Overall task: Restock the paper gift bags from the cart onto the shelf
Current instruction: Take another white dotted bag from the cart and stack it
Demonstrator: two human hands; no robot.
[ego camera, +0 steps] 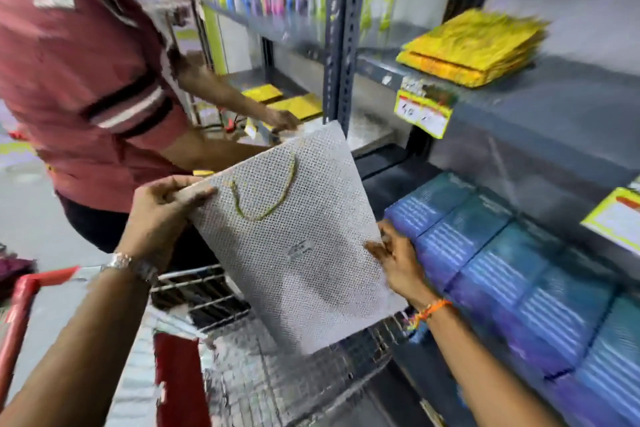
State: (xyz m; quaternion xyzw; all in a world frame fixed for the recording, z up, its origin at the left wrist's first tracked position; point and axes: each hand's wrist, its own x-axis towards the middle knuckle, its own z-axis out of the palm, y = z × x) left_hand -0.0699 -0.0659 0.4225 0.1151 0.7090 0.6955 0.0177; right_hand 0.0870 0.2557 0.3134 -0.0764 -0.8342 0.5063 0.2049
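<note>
Between my fingers, the silver gift bag (304, 246) is pinched: left hand (162, 211) grips its top edge, right hand (398, 260) its side, above the cart (277, 374).

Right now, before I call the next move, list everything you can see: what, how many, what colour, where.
gift bag: one, silver-grey dotted, greenish cord handle, held flat above the cart
cart: one, wire basket, red handle, below the bag
yellow bags: one stack, yellow, upper shelf on the right
shelf: grey metal, several levels, right side
price tag: one, yellow-edged, upper shelf front
blue packs: one row, count unclear, lower shelf
other person: one, red shirt, left, reaching into the next bay
left hand: grips the bag's top edge
right hand: grips the bag's right edge
</note>
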